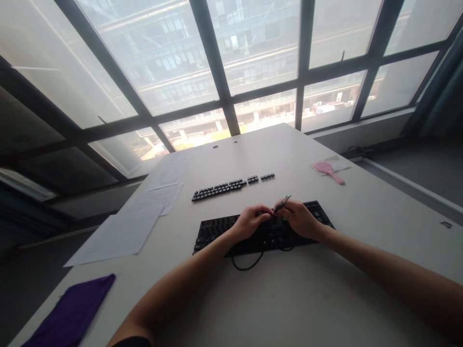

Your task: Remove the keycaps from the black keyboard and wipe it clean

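A black keyboard [249, 245] lies on the white table in front of me, some of its keys removed in places. Over its middle, my left hand [252, 221] has thumb and fingertips pinched together near the keys; whatever is between them is too small to make out. My right hand [298, 219] is closed around a small tool [283, 203] with a dark body and a metal end sticking up, its kind unclear. The two hands' fingertips almost meet. Loose black keycaps [219, 191] stand in rows beyond the keyboard, with smaller groups of keycaps [267, 176] to their right.
Printed paper sheets [115, 236] lie along the table's left side, and a purple cloth [74, 308] is at the near left corner. At right, a pink hairbrush [327, 169] rests on a clear plastic bag [340, 164]. The keyboard's cable [249, 268] loops towards me. Windows stand behind the table.
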Demonstrator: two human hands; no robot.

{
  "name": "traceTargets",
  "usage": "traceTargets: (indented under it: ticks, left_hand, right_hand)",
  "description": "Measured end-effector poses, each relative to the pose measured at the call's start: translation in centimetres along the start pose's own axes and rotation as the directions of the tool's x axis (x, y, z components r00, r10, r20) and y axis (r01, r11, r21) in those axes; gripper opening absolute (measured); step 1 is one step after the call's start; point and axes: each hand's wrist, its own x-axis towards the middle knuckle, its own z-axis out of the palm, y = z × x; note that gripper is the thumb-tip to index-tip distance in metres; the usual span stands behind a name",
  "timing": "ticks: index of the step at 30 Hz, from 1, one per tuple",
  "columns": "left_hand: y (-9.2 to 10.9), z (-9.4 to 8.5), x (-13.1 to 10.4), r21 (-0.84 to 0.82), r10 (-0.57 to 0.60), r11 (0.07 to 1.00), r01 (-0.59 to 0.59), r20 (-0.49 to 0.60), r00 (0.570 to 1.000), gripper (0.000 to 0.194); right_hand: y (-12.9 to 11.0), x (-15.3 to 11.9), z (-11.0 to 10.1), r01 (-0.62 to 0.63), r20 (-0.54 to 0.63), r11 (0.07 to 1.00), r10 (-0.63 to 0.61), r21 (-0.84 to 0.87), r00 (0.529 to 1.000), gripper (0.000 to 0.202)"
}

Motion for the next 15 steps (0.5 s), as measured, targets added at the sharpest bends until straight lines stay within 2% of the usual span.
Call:
traceTargets:
  ticks: [7,15]
  left_hand:
    - [0.86,0.11,-0.06,-0.012,0.037,0.999,-0.038,-0.057,0.998,0.025]
    - [0.68,-0.28,-0.01,-0.028,0.033,0.999,-0.032,0.028,0.999,0.029]
  right_hand:
    - [0.48,0.17,0.37,-0.169,-0.044,0.959,0.183,0.229,0.982,0.017]
    - [0.94,0.12,-0.07,-0.178,0.011,0.925,0.185,0.334,0.983,0.02]
